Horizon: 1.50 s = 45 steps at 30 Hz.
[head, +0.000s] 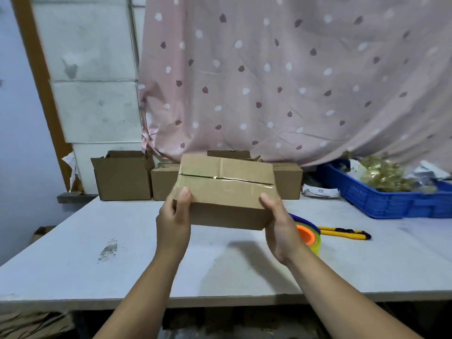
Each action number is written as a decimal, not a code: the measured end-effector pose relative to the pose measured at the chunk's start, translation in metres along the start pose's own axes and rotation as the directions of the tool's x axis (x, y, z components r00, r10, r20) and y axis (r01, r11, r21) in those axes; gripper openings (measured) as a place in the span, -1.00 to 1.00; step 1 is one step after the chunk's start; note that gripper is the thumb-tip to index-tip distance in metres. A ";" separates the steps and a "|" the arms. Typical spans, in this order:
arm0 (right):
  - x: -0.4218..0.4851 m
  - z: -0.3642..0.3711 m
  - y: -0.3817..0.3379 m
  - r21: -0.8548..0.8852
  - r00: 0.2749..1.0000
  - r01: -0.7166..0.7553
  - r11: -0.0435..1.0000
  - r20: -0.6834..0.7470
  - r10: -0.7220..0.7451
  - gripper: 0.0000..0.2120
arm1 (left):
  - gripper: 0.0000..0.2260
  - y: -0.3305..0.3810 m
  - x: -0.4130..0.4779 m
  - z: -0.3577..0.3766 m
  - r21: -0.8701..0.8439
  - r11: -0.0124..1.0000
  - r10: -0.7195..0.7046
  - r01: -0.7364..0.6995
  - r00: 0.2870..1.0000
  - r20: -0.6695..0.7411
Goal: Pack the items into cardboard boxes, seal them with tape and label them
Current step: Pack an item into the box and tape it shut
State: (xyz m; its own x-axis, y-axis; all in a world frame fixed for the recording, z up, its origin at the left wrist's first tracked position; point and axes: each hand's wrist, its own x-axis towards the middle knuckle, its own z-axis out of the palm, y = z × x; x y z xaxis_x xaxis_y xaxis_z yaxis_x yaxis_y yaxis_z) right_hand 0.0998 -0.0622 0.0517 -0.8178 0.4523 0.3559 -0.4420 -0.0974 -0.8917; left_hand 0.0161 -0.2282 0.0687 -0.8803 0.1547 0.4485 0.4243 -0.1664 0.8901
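Note:
A closed cardboard box (225, 189) with clear tape along its top seam hangs in the air above the table (122, 253). My left hand (174, 221) grips its near left corner, thumb on top. My right hand (281, 228) grips the near right corner the same way. A tape roll (309, 237) with an orange core and a blue holder lies on the table just behind my right hand, partly hidden. A yellow and black utility knife (344, 233) lies to its right.
Several cardboard boxes (123, 174) stand along the table's far edge, one open at the left. A blue plastic crate (391, 199) with gold-coloured packets sits at the far right. A pink patterned curtain (293, 81) hangs behind.

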 end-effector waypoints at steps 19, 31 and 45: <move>0.074 -0.192 -0.095 -0.148 0.943 0.030 0.989 -0.323 -0.077 -0.54 | -0.84 0.015 0.038 0.220 -0.193 0.908 -0.251 0.373 0.850 0.464; 0.111 -0.235 -0.034 -0.232 0.897 -0.292 0.928 -0.402 0.182 -0.57 | -0.81 -0.044 0.077 0.251 0.047 0.753 -0.600 0.656 0.657 0.457; 0.151 -0.200 -0.006 -0.329 0.846 -0.371 0.869 -0.505 0.170 -0.59 | -0.62 -0.056 0.098 0.239 0.621 0.752 -0.254 -0.219 0.774 0.580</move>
State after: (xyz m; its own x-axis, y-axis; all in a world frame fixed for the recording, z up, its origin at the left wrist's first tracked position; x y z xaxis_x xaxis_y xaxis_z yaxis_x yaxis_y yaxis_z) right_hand 0.0525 0.1835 0.0545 -0.5806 0.8141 0.0085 0.0401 0.0390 -0.9984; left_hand -0.0428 0.0294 0.0819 -0.6656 0.7271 0.1681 0.6442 0.4460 0.6213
